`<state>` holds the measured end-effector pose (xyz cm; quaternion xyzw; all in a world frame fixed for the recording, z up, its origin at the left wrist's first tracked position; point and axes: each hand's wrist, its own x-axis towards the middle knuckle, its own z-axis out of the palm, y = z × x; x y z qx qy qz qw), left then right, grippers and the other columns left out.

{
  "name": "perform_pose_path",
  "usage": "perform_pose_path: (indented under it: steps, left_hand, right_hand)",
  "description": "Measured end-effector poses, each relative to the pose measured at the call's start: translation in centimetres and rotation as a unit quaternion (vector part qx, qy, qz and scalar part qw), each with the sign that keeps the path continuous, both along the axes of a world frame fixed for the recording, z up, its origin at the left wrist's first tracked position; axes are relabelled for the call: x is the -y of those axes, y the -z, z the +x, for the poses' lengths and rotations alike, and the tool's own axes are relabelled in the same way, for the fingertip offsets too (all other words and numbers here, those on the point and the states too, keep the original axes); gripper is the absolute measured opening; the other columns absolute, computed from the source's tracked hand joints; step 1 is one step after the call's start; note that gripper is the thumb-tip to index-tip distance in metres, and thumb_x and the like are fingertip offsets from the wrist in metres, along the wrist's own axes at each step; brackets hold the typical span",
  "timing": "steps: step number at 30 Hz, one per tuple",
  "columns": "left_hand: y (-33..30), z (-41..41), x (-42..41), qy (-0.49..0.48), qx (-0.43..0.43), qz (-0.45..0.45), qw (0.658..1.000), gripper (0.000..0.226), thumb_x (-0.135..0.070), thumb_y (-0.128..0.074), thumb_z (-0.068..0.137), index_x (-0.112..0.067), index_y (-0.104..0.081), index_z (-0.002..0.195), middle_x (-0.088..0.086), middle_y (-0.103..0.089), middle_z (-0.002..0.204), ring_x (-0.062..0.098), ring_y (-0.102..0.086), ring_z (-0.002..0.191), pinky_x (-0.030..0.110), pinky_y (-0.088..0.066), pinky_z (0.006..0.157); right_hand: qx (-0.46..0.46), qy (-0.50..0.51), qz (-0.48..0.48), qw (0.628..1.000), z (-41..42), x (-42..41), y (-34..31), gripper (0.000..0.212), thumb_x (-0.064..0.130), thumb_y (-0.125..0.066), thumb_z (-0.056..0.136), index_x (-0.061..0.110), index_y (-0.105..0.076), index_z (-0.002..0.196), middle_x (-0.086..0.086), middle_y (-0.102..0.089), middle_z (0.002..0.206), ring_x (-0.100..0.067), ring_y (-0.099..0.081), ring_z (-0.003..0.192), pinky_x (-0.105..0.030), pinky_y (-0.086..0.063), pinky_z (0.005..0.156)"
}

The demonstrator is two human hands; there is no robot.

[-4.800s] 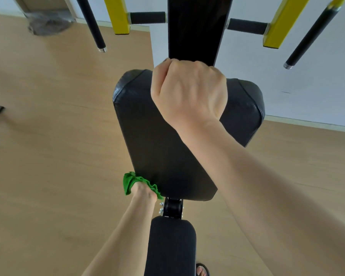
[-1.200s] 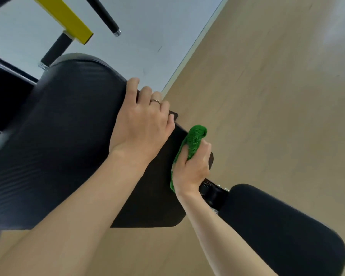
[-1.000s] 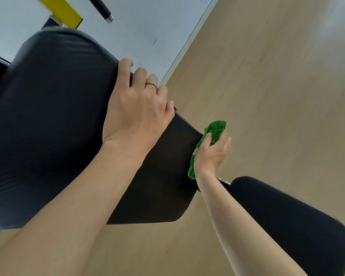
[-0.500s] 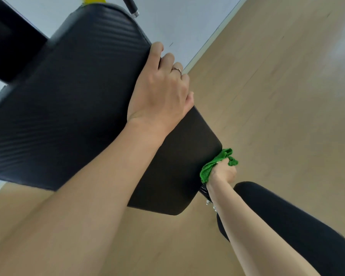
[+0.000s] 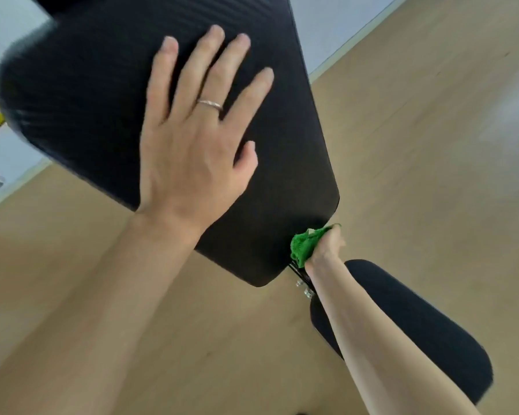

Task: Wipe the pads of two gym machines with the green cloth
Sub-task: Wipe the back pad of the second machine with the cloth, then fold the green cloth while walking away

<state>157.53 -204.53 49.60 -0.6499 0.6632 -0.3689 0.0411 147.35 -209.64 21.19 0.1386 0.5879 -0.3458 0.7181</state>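
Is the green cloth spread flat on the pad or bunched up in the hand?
Bunched up. The green cloth is a crumpled wad gripped in the right hand, at the back pad's lower corner.

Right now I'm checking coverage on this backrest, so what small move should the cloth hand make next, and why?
Probably slide the right hand up along the back pad. Its green cloth is bunched at the pad's lower corner, touching only that edge, while the left hand lies flat on the pad, steadying it.
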Motion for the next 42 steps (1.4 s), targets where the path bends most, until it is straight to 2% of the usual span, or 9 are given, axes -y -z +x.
perform_pose_path:
  steps: [3, 7, 17, 19, 21, 28, 31, 35, 42]
  left_hand:
    - [-1.4, 1.4, -2.3, -0.074, 0.004, -0.09, 0.993, 0.065, -0.045, -0.052, 0.096, -0.031, -0.03, 0.156, 0.014, -0.026, 0.164, 0.037, -0.022, 0.152, 0.056, -0.01, 0.122]
    - [-0.8, 1.8, -2.3, -0.07, 0.027, -0.07, 0.995, 0.06, -0.045, -0.047, 0.097, -0.03, -0.034, 0.154, 0.017, -0.027, 0.163, 0.041, -0.024, 0.151, 0.058, -0.012, 0.121]
    - [-1.1, 1.5, -2.8, -0.043, -0.039, -0.028, 0.998, 0.073, -0.042, -0.06, 0.092, -0.022, -0.031, 0.156, 0.016, -0.013, 0.168, 0.04, -0.012, 0.154, 0.058, -0.007, 0.123]
    - [-0.5, 1.5, -4.0, -0.034, -0.044, 0.013, 0.998, 0.079, -0.048, -0.063, 0.09, -0.02, -0.03, 0.157, 0.014, -0.006, 0.169, 0.038, -0.005, 0.155, 0.056, -0.003, 0.124]
    - [0.7, 1.7, -6.2, -0.014, -0.073, 0.063, 0.995, 0.079, -0.048, -0.063, 0.09, -0.018, -0.032, 0.156, 0.014, -0.005, 0.169, 0.033, -0.003, 0.156, 0.052, -0.002, 0.126]
    - [4.9, 6.0, -18.7, 0.019, -0.298, 0.051, 0.953, 0.029, -0.023, -0.06, 0.094, -0.011, -0.068, 0.119, 0.007, -0.062, 0.132, 0.027, -0.06, 0.12, 0.044, -0.04, 0.112]
    - [5.9, 7.4, -23.5, -0.156, -0.516, 0.102, 0.836, 0.039, -0.049, -0.051, 0.1, -0.02, -0.058, 0.126, -0.005, -0.06, 0.122, 0.017, -0.061, 0.103, 0.035, -0.051, 0.086]
    - [5.4, 8.3, -28.6, -0.295, -0.861, 0.017, 0.413, 0.067, -0.078, -0.041, 0.088, -0.022, -0.065, 0.114, 0.005, -0.07, 0.112, 0.022, -0.069, 0.104, 0.043, -0.055, 0.093]
    - [3.6, 7.2, -37.1, -0.34, -0.882, -0.117, 0.303, 0.067, -0.069, -0.073, 0.069, -0.022, -0.065, 0.117, 0.006, -0.072, 0.116, 0.023, -0.069, 0.109, 0.05, -0.054, 0.1]
  right_hand:
    - [-0.109, -0.06, -0.098, 0.987, 0.3, -0.9, -1.0, 0.027, 0.033, -0.038, 0.101, 0.028, -0.06, 0.115, -0.002, -0.064, 0.09, -0.022, -0.062, 0.074, -0.031, -0.054, 0.063]
    - [-0.131, -0.102, -0.069, 0.984, 2.6, -5.3, 1.2, 0.033, 0.051, -0.042, 0.094, 0.031, -0.066, 0.103, -0.001, -0.068, 0.113, -0.028, -0.067, 0.097, -0.046, -0.058, 0.088]
    - [-0.016, -0.112, 0.005, 0.994, 4.5, -10.6, -1.7, 0.031, 0.018, -0.034, 0.107, 0.015, -0.052, 0.081, -0.006, -0.054, 0.079, -0.023, -0.049, 0.061, -0.042, -0.054, 0.082]
    - [0.025, -0.135, 0.003, 0.99, 4.6, -12.4, -3.1, 0.031, 0.014, -0.032, 0.108, 0.014, -0.055, 0.087, -0.01, -0.054, 0.083, -0.023, -0.051, 0.067, -0.047, -0.05, 0.098]
    - [0.092, -0.162, -0.014, 0.982, 5.0, -14.5, -5.4, 0.026, 0.022, -0.041, 0.109, 0.011, -0.064, 0.103, -0.014, -0.065, 0.096, -0.028, -0.061, 0.084, -0.046, -0.057, 0.084]
    - [0.148, -0.34, -0.055, 0.927, 6.6, -17.8, -14.5, 0.031, 0.022, -0.044, 0.108, 0.009, -0.064, 0.087, -0.006, -0.067, 0.076, -0.019, -0.059, 0.074, -0.028, -0.05, 0.07]
    - [0.081, -0.475, -0.126, 0.867, 5.9, -19.1, -18.3, 0.036, 0.005, -0.033, 0.108, 0.007, -0.051, 0.078, -0.004, -0.06, 0.064, -0.015, -0.05, 0.068, -0.023, -0.046, 0.06]
    - [0.044, -0.617, -0.255, 0.743, 8.3, -21.6, -21.9, 0.015, 0.012, -0.046, 0.106, 0.007, -0.06, 0.103, -0.005, -0.061, 0.092, -0.016, -0.06, 0.077, -0.028, -0.054, 0.07]
    - [-0.002, -0.734, -0.363, 0.575, 11.8, -28.6, -24.8, 0.052, 0.024, -0.079, 0.07, 0.018, -0.067, 0.12, -0.007, -0.075, 0.105, -0.027, -0.073, 0.098, -0.049, -0.059, 0.092]
